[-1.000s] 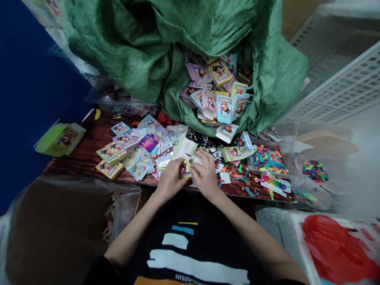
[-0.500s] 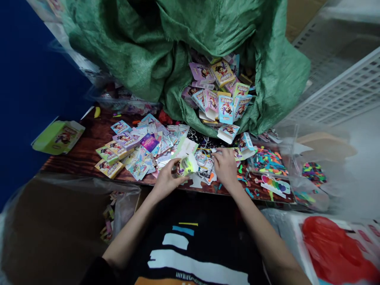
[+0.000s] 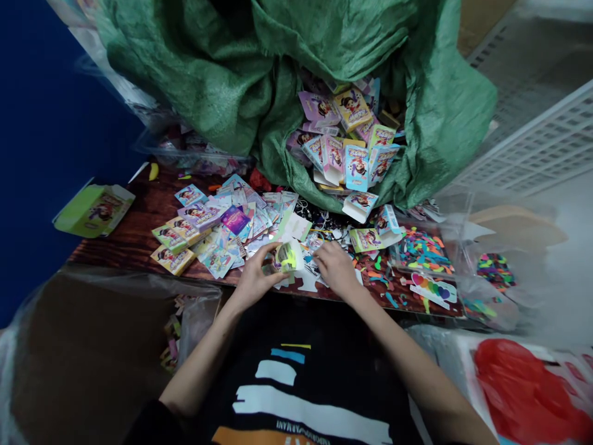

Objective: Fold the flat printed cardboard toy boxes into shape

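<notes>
My left hand (image 3: 254,277) grips a small open cardboard box (image 3: 288,256), its open end tilted to the right with bright yellow-green showing inside. Just right of the box, my right hand (image 3: 338,271) has its fingers curled together over a pile of printed paper cut-outs (image 3: 310,262); whatever it may hold is hidden. Left of my hands lie many colourful cards (image 3: 245,207) and several filled little boxes (image 3: 173,258). An opened-out green box (image 3: 365,240) rests beyond my right hand.
A green woven sack (image 3: 194,99) full of small boxes (image 3: 356,168) slumps over the table's back. On the right are a clear tray of coloured bits (image 3: 424,250), a rainbow heart card (image 3: 433,289) and a red plastic bag (image 3: 519,383). A larger green box (image 3: 97,210) stands far left.
My right hand has moved left, closer to the box in my left hand, uncovering the opened-out green box. The camera view has shifted slightly.
</notes>
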`<action>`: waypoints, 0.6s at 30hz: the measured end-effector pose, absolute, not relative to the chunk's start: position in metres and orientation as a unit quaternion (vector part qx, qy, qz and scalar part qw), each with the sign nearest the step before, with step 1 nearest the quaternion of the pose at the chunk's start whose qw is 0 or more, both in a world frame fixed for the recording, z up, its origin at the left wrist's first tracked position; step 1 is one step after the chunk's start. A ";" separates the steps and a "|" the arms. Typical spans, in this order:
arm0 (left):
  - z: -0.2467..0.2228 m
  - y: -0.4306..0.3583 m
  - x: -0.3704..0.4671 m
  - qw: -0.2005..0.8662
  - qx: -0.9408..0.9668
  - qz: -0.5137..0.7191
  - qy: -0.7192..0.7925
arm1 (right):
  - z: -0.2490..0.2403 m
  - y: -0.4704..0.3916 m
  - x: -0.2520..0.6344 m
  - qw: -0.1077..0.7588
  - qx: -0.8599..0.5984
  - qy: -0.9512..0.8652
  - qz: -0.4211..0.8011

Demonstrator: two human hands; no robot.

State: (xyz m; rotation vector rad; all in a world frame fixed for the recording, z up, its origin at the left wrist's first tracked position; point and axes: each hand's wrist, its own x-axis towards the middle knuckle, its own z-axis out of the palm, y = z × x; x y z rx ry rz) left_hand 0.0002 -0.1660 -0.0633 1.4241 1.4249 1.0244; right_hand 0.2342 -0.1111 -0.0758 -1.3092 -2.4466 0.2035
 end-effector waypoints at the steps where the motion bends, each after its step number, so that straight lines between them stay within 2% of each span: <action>1: -0.063 -0.167 0.001 0.428 0.576 0.413 0.561 | -0.080 -0.116 0.228 0.168 -0.453 -0.871 0.083; 7: -0.061 -0.174 -0.001 0.437 0.592 0.432 0.521 | -0.093 -0.120 0.216 0.182 -0.480 -0.847 0.136; 11: -0.064 -0.175 -0.001 0.443 0.576 0.425 0.540 | -0.064 -0.121 0.222 0.285 -0.497 -0.783 0.242; 14: -0.068 -0.174 0.004 0.428 0.576 0.406 0.566 | -0.029 -0.131 0.218 0.372 -0.486 -0.747 0.259; 16: -0.069 -0.173 0.008 0.409 0.590 0.399 0.571 | -0.011 -0.138 0.211 0.374 -0.464 -0.766 0.240; 18: -0.069 -0.173 0.011 0.385 0.611 0.391 0.570 | -0.002 -0.142 0.204 0.340 -0.439 -0.803 0.216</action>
